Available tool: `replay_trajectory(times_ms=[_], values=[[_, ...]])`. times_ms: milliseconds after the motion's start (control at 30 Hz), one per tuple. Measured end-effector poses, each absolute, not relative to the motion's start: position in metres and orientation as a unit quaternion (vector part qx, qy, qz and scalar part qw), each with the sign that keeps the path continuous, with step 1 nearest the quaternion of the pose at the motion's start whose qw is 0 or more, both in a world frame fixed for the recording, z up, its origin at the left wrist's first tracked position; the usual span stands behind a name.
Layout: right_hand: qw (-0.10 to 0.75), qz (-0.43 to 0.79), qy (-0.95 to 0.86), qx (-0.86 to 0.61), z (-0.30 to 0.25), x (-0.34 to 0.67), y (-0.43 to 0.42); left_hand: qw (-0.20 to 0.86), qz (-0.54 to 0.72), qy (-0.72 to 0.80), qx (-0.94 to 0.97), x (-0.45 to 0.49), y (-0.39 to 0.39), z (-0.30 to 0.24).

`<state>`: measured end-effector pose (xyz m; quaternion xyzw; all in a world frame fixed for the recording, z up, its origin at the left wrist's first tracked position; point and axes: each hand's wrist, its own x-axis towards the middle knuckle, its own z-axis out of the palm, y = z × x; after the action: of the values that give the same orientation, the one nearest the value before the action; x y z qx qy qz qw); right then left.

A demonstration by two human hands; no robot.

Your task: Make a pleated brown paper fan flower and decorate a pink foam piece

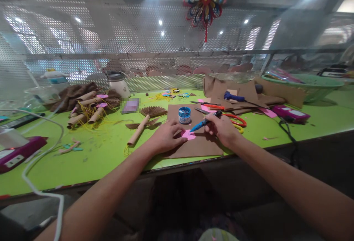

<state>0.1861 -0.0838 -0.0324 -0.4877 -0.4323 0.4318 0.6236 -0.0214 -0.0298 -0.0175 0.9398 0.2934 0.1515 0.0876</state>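
Observation:
In the head view my right hand grips a blue marker slantwise, its tip at a small piece of pink paper. My left hand holds the left side of that paper between thumb and fingers, against a brown paper sheet. Just behind the pink paper stands a small round jar with blue smears. Scissors with orange-red handles lie beyond my right hand, partly hidden by it. Left of my left hand is a brown paper roll beside a pleated brown paper fan.
More paper rolls with yellow strings are heaped at left. A glue gun with a blue handle rests on folded brown paper. Purple power strips flank the work area. A green basket stands far right; a white cable hangs at left.

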Motion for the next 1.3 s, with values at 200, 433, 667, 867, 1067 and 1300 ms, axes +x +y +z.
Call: replay_trajectory(times_ms=[200, 433, 667, 867, 1067, 1300], values=[[0.622, 0.428, -0.435, -0.490, -0.0304, 0.1850, -0.0860, 0.084, 0.157, 0.290, 0.940, -0.0217, -0.0291, -0.0179], [0.620, 0.431, -0.436, -0.489, -0.0300, 0.1844, -0.0860, 0.084, 0.158, 0.292, 0.940, -0.0218, -0.0290, -0.0184], [0.617, 0.418, -0.446, -0.495, -0.0337, 0.1862, -0.0824, 0.088, 0.161, 0.290, 0.939, -0.0223, -0.0276, -0.0194], [0.613, 0.417, -0.449, -0.499, -0.0319, 0.1851, -0.0843, 0.091, 0.168, 0.292, 0.937, -0.0222, -0.0276, -0.0200], [0.616, 0.415, -0.448, -0.497, -0.0331, 0.1853, -0.0839, 0.093, 0.169, 0.291, 0.937, -0.0223, -0.0283, -0.0190], [0.609, 0.430, -0.441, -0.501, -0.0312, 0.1839, -0.0858, 0.103, 0.165, 0.299, 0.934, -0.0225, -0.0293, -0.0178]])
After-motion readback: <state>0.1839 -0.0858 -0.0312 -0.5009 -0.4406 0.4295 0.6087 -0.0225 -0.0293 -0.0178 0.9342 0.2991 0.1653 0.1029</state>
